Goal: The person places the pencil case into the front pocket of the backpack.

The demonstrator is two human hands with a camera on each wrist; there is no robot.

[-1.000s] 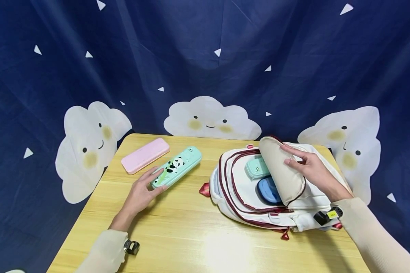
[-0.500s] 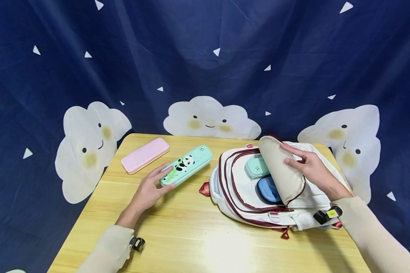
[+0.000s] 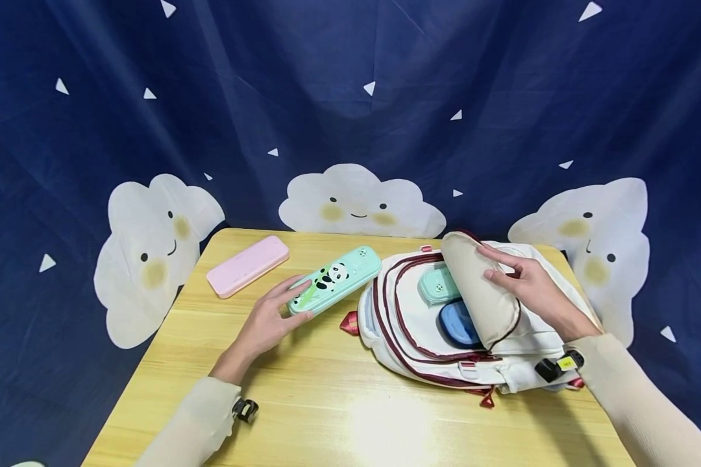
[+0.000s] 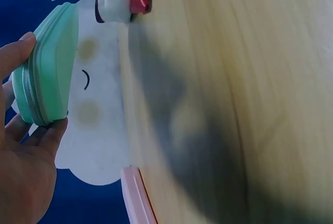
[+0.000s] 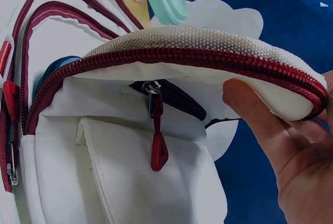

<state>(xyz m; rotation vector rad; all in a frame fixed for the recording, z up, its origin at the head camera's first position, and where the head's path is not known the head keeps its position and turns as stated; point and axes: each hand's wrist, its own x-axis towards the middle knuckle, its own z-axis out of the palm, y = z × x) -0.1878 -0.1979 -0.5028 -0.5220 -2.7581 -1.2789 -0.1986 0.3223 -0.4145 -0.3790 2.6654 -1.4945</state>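
Observation:
My left hand [image 3: 265,324] grips the near end of a mint-green pencil case [image 3: 350,275] with a panda on its lid, thumb on one side and fingers on the other. In the left wrist view the zipped case [image 4: 57,68] is held up above the tabletop. My right hand [image 3: 531,285] pinches the edge of the front-pocket flap [image 3: 481,292] of a white backpack [image 3: 405,324] with dark red trim, folding it back. Inside the opened pocket lie a smaller mint-green case [image 3: 438,285] and a blue case [image 3: 460,323], both partly covered by the flap.
A pink pencil case [image 3: 248,267] lies at the back left of the wooden table [image 3: 304,402]. The backpack lies flat on the right side, its red strap tab [image 3: 350,323] pointing left. Behind the table hangs a dark blue curtain [image 3: 327,117] with clouds.
My left hand has carried the panda pencil case to the right, up to the backpack's left side. My right hand has stayed on the flap.

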